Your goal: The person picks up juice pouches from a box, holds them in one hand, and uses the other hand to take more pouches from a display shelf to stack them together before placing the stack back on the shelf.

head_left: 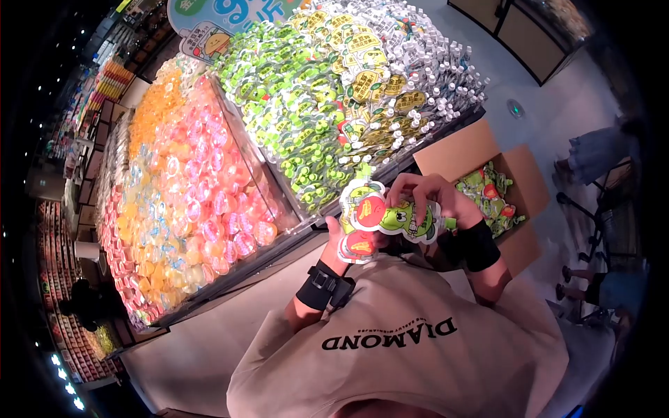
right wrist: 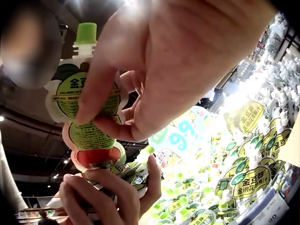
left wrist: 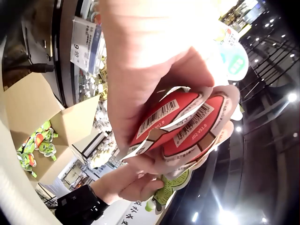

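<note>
1. Nearest the camera is a beige T-shirt [head_left: 404,366] lettered DIAMOND.
2. Just beyond it, the left hand [head_left: 334,245] is curled round several red-printed pouches [head_left: 359,246].
3. The right hand [head_left: 432,196] pinches a green-capped spout pouch [head_left: 397,218] between thumb and fingers.
4. That pouch lies between the hands, overlapping the left hand's bundle in the head view; its long axis runs left to right, cap towards the right wrist.
5. The display bin [head_left: 279,252] stands on the far side; an open cardboard box [head_left: 456,155] sits right, nearer the right hand.
</note>
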Motion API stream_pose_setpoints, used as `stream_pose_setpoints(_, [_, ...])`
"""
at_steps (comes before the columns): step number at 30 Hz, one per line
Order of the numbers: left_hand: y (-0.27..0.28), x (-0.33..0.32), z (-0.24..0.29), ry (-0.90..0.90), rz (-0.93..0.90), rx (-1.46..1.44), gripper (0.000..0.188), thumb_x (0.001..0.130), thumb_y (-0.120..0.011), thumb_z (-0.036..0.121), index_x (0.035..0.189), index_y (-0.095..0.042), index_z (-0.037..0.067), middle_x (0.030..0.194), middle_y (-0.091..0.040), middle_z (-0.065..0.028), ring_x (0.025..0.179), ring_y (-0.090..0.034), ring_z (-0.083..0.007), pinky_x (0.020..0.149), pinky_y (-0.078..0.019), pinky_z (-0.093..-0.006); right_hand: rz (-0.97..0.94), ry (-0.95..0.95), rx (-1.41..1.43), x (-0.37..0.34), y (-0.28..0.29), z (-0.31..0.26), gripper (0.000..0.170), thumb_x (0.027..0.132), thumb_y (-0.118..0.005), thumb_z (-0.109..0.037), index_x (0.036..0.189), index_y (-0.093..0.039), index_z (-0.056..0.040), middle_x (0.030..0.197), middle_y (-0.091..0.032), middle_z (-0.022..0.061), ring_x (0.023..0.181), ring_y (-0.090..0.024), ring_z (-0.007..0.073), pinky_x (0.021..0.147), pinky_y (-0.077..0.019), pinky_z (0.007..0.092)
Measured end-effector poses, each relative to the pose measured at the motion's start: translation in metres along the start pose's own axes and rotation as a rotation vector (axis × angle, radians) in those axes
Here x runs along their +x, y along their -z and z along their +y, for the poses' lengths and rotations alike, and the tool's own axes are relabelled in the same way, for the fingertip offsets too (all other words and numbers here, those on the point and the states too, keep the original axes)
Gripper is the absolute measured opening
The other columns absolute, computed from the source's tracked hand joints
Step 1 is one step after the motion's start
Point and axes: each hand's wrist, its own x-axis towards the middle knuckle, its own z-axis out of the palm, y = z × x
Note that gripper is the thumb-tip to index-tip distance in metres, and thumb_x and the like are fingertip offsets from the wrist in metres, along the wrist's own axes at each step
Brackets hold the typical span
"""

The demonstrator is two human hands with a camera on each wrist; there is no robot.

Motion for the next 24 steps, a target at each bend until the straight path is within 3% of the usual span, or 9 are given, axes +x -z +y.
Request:
stream_pose_setpoints(2, [-0.013, -0.012, 0.007, -0.028, 0.139, 0.199, 0.104, 0.065, -0.088, 0.051, 0.147, -0.038, 0.012, 0.124, -0.058, -0.0137, 0.093, -0.061, -0.0283, 0.075, -0.0475, -0.038, 0.05, -0.037, -0.04, 0.008, -0.012, 0.003, 0.016, 0.07, -0.077, -0.016, 0.068, -0.067, -0.0033, 0.116, -0.059, 0.0152, 0.117, -0.057, 0.0287, 0.108, -0.0414, 0.043])
stream_pose_setpoints(5, [-0.025, -0.022, 0.024, -0.054, 0.29, 0.252, 0.09, 0.062, -0.076, 0.014, 0.145, -0.041, 0.007, 0.119, -0.061, -0.019, 0.098, -0.062, -0.0323, 0.078, -0.0503, -0.0421, 0.117, -0.087, -0.093, 0.024, -0.031, 0.011, 0.009, 0.07, -0.077, -0.009, 0.071, -0.069, -0.0039, 0.124, -0.058, 0.0118, 0.123, -0.055, 0.0275, 0.11, -0.0402, 0.0418])
stream_pose_setpoints(9, [-0.035, -0.048, 0.045, -0.069, 0.506, 0.596, 0.088, 0.059, -0.059, 0.021, 0.143, -0.043, -0.001, 0.126, -0.06, -0.0211, 0.11, -0.063, -0.0369, 0.096, -0.0534, -0.0483, 0.188, -0.124, -0.276, 0.046, -0.062, 0.023, 0.021, 0.067, -0.08, 0.002, 0.084, -0.07, -0.0058, 0.132, -0.053, 0.0103, 0.127, -0.053, 0.0255, 0.111, -0.0376, 0.0376])
stream_pose_setpoints(12, [-0.06, -0.05, 0.051, -0.195, 0.467, 0.538, 0.096, 0.055, -0.063, 0.018, 0.147, -0.038, 0.001, 0.131, -0.058, -0.0185, 0.117, -0.061, -0.0367, 0.105, -0.0485, -0.0482, 0.301, -0.206, -0.251, 0.055, -0.08, 0.04, 0.058, 0.069, -0.076, 0.008, 0.121, -0.056, -0.0074, 0.128, -0.053, 0.0063, 0.125, -0.052, 0.0176, 0.107, -0.0401, 0.0341])
stream_pose_setpoints(15, [-0.062, -0.064, 0.072, -0.197, 0.387, 0.497, 0.098, 0.058, -0.066, 0.012, 0.15, -0.033, 0.004, 0.135, -0.055, -0.0196, 0.121, -0.058, -0.0376, 0.106, -0.0479, -0.049, 0.352, -0.221, -0.054, 0.062, -0.087, 0.058, 0.064, 0.073, -0.071, 0.01, 0.13, -0.048, -0.0055, 0.127, -0.053, 0.004, 0.124, -0.052, 0.015, 0.104, -0.0431, 0.0325])
stream_pose_setpoints(18, [-0.073, -0.074, 0.083, -0.225, 0.317, 0.458, 0.097, 0.064, -0.068, 0.008, 0.152, -0.029, 0.008, 0.137, -0.053, -0.0203, 0.121, -0.058, -0.0372, 0.103, -0.0497, -0.0497, 0.427, -0.34, 0.149, 0.065, -0.097, 0.065, 0.045, 0.092, -0.056, -0.004, 0.136, -0.045, 0.0019, 0.127, -0.056, 0.0102, 0.115, -0.06, 0.0169, 0.09, -0.0539, 0.0306])
stream_pose_setpoints(20, [-0.071, -0.083, 0.096, -0.22, 0.259, 0.494, 0.092, 0.066, -0.068, 0.009, 0.15, -0.032, 0.005, 0.134, -0.055, -0.0215, 0.119, -0.06, -0.0362, 0.1, -0.0522, -0.0477, 0.527, -0.382, 0.567, 0.076, -0.111, 0.057, 0.037, 0.105, -0.041, -0.019, 0.134, -0.046, 0.0026, 0.119, -0.06, 0.0154, 0.09, -0.072, 0.0232, 0.062, -0.0639, 0.0368])
stream_pose_setpoints(23, [-0.056, -0.107, 0.11, -0.155, 0.339, 0.483, 0.078, 0.071, -0.068, 0.005, 0.144, -0.04, -0.001, 0.127, -0.06, -0.0218, 0.112, -0.063, -0.0338, 0.096, -0.0553, -0.0443, 0.572, -0.441, 0.597, 0.09, -0.134, 0.059, 0.039, 0.101, -0.052, -0.015, 0.136, -0.045, 0.0024, 0.121, -0.059, 0.015, 0.083, -0.07, 0.0188, 0.06, -0.0625, 0.0336])
stream_pose_setpoints(24, [-0.052, -0.111, 0.114, -0.12, 0.386, 0.533, 0.074, 0.072, -0.068, 0.004, 0.141, -0.042, -0.003, 0.125, -0.061, -0.0217, 0.11, -0.064, -0.033, 0.094, -0.056, -0.0433, 0.604, -0.456, 0.316, 0.093, -0.143, 0.062, 0.039, 0.097, -0.06, -0.011, 0.132, -0.048, 0.0023, 0.115, -0.061, 0.0123, 0.076, -0.068, 0.0146, 0.056, -0.0589, 0.0298])
